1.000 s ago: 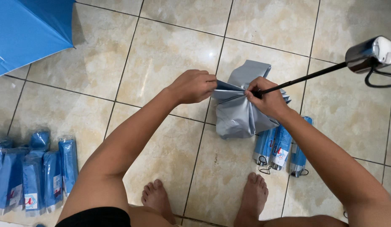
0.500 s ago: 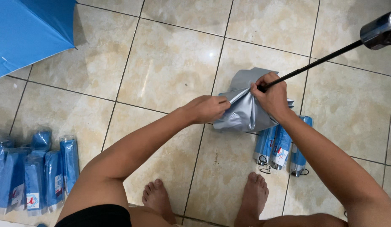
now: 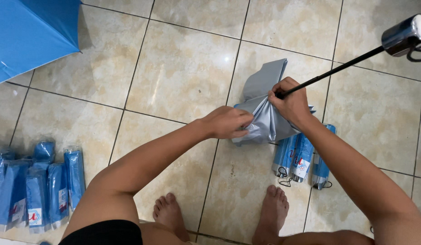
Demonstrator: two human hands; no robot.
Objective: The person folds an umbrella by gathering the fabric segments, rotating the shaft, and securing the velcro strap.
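While the scene is read from the left, an opened blue umbrella canopy [image 3: 29, 36] is seen at the upper left corner, and a row of folded blue umbrellas in clear plastic sleeves [image 3: 36, 188] is laid on the tiled floor [image 3: 183, 81] at the lower left, well apart from the hands. Nothing there is touched, so little risk is judged from that side.

Near the middle, the left hand [image 3: 228, 122] is closed around the lower edge of the grey umbrella fabric [image 3: 265, 109], with the fingers curled into the cloth. Just beside it, the right hand [image 3: 292, 102] is clenched where the fabric gathers around the black shaft [image 3: 333, 71]. The umbrella is held above the floor between both hands, its fabric bunched and its shaft slanting up to the right, where the silvery handle [image 3: 407, 34] with a dark wrist loop is seen at the frame edge.

Several faults could be expected. If the fabric is pulled unevenly by the left hand, it could be creased or caught on a rib, though no ribs can be made out. If the right-hand grip is loosened, the long shaft could swing or slide. Below the hands, three sleeved blue umbrellas [image 3: 301, 156] lie close to the bare feet [image 3: 271, 206], and could be stepped on or kicked if a foot is shifted.
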